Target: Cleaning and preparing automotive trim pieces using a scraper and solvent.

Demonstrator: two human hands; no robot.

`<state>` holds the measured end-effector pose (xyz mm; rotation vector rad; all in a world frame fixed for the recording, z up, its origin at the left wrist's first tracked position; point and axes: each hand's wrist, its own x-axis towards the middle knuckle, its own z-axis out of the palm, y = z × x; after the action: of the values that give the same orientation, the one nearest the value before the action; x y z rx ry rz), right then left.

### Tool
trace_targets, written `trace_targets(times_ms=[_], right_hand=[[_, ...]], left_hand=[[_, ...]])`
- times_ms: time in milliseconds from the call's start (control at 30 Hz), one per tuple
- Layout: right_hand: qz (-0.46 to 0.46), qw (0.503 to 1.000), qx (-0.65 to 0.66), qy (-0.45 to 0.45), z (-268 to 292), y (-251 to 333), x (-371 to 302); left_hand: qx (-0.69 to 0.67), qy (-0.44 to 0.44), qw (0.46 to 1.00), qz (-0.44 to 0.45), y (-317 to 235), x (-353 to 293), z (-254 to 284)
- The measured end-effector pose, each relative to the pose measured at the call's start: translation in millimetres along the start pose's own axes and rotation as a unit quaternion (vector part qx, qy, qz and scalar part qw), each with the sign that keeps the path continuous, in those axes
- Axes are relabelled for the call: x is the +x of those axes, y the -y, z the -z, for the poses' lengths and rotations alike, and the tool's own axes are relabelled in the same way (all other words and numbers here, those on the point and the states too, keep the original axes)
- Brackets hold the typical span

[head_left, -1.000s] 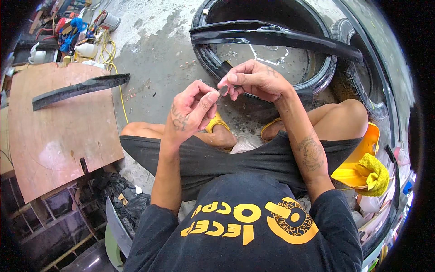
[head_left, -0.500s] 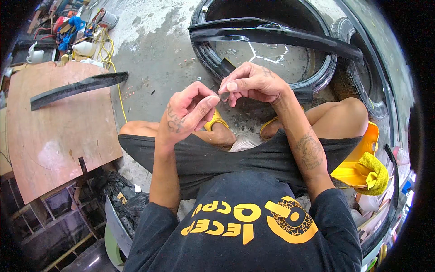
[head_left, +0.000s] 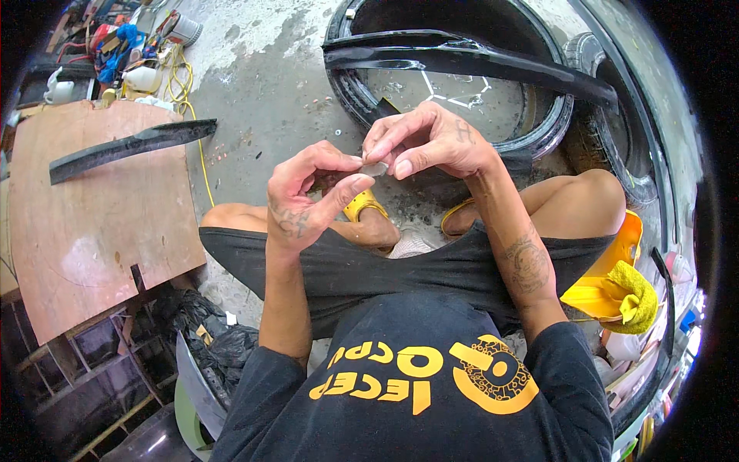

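A small, thin, pale grey piece [head_left: 375,169] sits between my fingertips above my knees; its exact kind is too small to tell. My left hand [head_left: 312,189] pinches its near left end, with thumb and forefinger bent around it. From the other side my right hand [head_left: 431,142] grips it with thumb and fingertips. Both hands are close together, almost touching. Beyond them, a long glossy black curved strip [head_left: 493,63] lies across a big black tire [head_left: 562,115] on the floor.
To the left, a wooden board [head_left: 115,231] carries a dark curved strip [head_left: 131,150]. A yellow cord [head_left: 185,96] runs along the floor by it. Another tire [head_left: 643,185] leans at the right. A yellow cloth [head_left: 637,296] hangs on a yellow plastic thing [head_left: 596,296] beside my right knee.
My fingers have shifted around the small piece: the left thumb and forefinger have spread apart, and the right thumb has lowered. More of the piece's pale surface shows now.
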<state>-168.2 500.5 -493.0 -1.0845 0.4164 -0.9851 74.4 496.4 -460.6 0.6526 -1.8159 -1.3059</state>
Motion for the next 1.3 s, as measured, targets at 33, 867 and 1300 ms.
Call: trace_targets(times_ms=[33, 867, 1300], right_hand=[[0.0, 1.0, 0.0, 0.0, 0, -1, 0], [0.163, 0.94, -0.12, -0.274, -34, 46, -62], [0.065, 0.513, -0.393, -0.76, -194, 164, -367]], left_hand=[[0.009, -0.002, 1.0, -0.002, 0, -1, 0], [0.165, -0.049, 0.985, -0.029, -10, 18, -31], [0.066, 0.046, 0.997, 0.0, 33, 74, -59]])
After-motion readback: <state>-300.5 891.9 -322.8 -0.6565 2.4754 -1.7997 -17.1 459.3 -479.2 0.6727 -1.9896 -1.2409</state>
